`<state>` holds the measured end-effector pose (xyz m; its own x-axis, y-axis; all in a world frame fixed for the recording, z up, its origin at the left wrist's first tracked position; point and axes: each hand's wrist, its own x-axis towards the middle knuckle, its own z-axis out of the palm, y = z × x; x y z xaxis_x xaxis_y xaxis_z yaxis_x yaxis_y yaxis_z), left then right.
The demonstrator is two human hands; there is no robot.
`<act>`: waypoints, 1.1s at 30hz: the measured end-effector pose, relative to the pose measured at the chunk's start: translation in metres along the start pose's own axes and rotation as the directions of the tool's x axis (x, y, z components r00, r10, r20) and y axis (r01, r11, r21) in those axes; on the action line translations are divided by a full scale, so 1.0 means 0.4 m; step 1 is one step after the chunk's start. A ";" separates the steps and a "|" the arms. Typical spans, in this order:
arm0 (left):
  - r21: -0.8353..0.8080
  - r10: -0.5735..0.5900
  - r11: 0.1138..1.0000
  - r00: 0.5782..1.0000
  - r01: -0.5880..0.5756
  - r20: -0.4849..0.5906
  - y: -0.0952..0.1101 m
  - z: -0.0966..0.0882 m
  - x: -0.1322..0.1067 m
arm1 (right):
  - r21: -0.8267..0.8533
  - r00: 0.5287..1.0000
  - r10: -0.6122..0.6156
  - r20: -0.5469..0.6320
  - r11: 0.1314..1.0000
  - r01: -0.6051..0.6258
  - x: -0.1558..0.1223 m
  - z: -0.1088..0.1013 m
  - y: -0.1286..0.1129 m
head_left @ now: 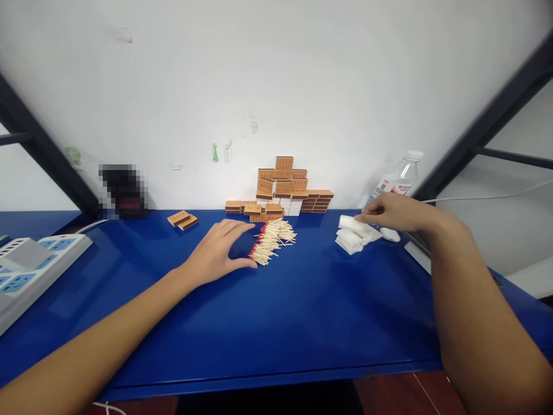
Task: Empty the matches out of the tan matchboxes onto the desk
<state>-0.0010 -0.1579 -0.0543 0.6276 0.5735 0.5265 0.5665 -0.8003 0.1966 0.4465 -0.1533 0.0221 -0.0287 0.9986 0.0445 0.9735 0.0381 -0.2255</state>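
A heap of wooden matches (276, 236) with red heads lies in the middle of the blue table, most of the heads pointing left. My left hand (218, 253) rests beside the heads, its thumb and fingers spread in a wide curve with nothing gripped. On the right, several white matchbox trays (351, 241) lie in a loose pile. The fingers of my right hand (384, 210) close together on the top white tray. Behind the matches, orange-brown matchboxes (283, 187) are stacked against the wall, with white trays among the lower rows.
Two matchboxes (184, 219) lie on the left of the blue table (268, 328). A white power strip (43, 259) sits at the left edge. A clear plastic bottle (400, 176) leans by the wall behind my right hand, and a small white object (390, 234) lies nearby.
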 end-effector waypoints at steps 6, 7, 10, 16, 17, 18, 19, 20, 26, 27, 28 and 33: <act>0.219 -0.373 0.878 0.895 0.426 -0.244 -0.176 -0.141 0.001 | -0.066 0.996 0.010 -0.094 0.998 -0.016 0.006 0.013 -0.045; 0.317 -0.415 0.821 0.878 0.475 -0.240 -0.212 -0.162 -0.009 | -0.086 0.990 -0.005 -0.139 0.996 -0.007 0.010 0.018 -0.053; 0.486 -0.577 0.672 0.807 0.559 -0.130 -0.287 -0.196 -0.039 | -0.119 0.972 -0.077 -0.222 0.992 0.051 0.022 0.037 -0.070; 0.432 -0.643 0.717 0.758 0.547 0.107 -0.287 -0.180 -0.042 | -0.155 0.955 -0.147 -0.257 0.982 0.110 0.036 0.067 -0.091; 0.425 -0.650 0.714 0.752 0.557 0.107 -0.278 -0.177 -0.037 | -0.159 0.954 -0.155 -0.258 0.980 0.117 0.036 0.070 -0.096; 0.413 -0.656 0.713 0.747 0.567 0.106 -0.270 -0.175 -0.032 | -0.160 0.952 -0.161 -0.261 0.980 0.122 0.036 0.073 -0.101; 0.392 -0.657 0.719 0.746 0.574 0.111 -0.262 -0.174 -0.027 | -0.160 0.950 -0.163 -0.266 0.979 0.123 0.036 0.075 -0.107; 0.364 -0.651 0.733 0.748 0.575 0.129 -0.254 -0.173 -0.024 | -0.162 0.948 -0.166 -0.271 0.979 0.125 0.036 0.078 -0.112; 0.362 -0.605 0.777 0.769 0.514 0.208 -0.232 -0.168 -0.018 | -0.184 0.924 -0.217 -0.314 0.969 0.166 0.037 0.097 -0.137; 0.381 -0.604 0.773 0.772 0.507 0.199 -0.230 -0.166 -0.018 | -0.184 0.920 -0.233 -0.316 0.966 0.181 0.037 0.101 -0.140; 0.387 -0.600 0.775 0.775 0.500 0.200 -0.226 -0.163 -0.017 | -0.186 0.915 -0.249 -0.319 0.963 0.197 0.038 0.105 -0.145; 0.274 -0.389 0.902 0.904 0.334 0.179 -0.146 -0.142 0.001 | -0.056 0.880 -0.316 -0.353 0.947 0.317 0.022 0.125 -0.206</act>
<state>-0.0644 -0.1208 -0.0187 0.4424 0.8607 0.2519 0.8668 -0.4825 0.1260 0.3546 -0.1457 -0.0077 -0.2528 0.8542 0.4545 0.9251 0.3509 -0.1450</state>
